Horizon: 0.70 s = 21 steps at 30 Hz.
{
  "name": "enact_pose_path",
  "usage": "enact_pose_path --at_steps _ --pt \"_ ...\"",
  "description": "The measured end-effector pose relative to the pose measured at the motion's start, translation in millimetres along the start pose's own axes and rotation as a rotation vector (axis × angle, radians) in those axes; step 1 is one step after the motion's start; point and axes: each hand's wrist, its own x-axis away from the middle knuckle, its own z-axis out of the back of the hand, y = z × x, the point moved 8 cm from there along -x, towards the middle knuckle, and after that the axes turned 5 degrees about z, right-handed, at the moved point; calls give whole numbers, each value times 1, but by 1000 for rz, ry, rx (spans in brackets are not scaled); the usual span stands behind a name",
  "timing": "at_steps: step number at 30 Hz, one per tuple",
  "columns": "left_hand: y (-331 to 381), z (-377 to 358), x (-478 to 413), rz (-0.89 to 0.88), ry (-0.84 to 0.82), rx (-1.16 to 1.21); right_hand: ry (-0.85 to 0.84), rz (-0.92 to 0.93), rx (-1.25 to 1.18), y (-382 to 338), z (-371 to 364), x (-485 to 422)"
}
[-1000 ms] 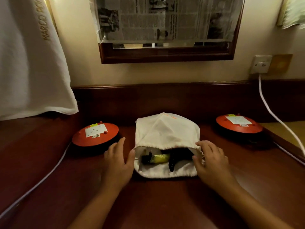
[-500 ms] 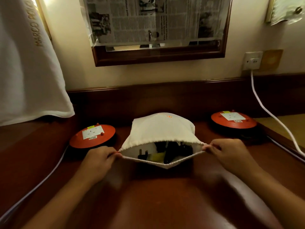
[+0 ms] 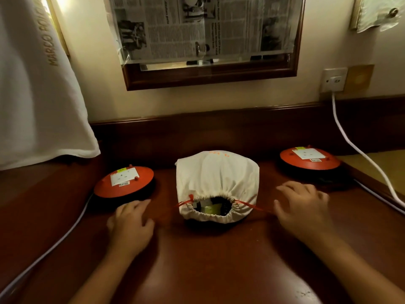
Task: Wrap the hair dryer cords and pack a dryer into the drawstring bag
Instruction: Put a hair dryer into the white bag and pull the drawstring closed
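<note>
The drawstring bag [image 3: 217, 185] sits upright-ish in the middle of the desk [image 3: 219, 260], its gathered mouth turned toward the person and cinched to a small oval. Through that gap a dark shape and a patch of yellow show, which I take to be the hair dryer [image 3: 213, 207] with its wrapped cord; no more than that can be made out. Two orange cords [image 3: 252, 206] trail out of the hem, one short on the left, one running right along the wood toward the right hand [image 3: 304, 207].

The right hand hovers just beside the end of that cord, fingers [image 3: 289, 187] spread and blurred; whether they pinch the cord I cannot tell. The left hand [image 3: 131, 220] lies palm down on the desk, well apart from the bag, fingers loosely open and holding nothing.

The hands sit on opposite sides because the strings pull outward to close the mouth. Judging by the remaining gap, packing is done and the closing nearly so; a further pull on both cords would shut it.

An orange cable reel [image 3: 125, 182] stands left of the bag and another [image 3: 310, 159] to the right, and a white cable [image 3: 350, 141] drops from the wall socket [image 3: 334, 80].
</note>
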Motion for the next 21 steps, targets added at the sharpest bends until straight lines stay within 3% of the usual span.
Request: enact_pose_path --at_steps 3,6,11,17,19,21 --pt "64 11 20 -306 37 257 -53 263 -258 -66 3 -4" --pt "109 3 36 -468 -74 453 -153 312 -412 -104 -14 -8" --pt "124 -9 16 -474 30 482 -127 175 -471 -102 -35 -31" --pt "119 -10 -4 -413 -20 667 -56 162 -544 -99 -36 -32" --pt "115 -6 1 -454 -76 670 -111 176 -607 -95 -36 -27" --pt "112 -13 7 -518 -243 613 -268 254 -610 -98 -40 -22"
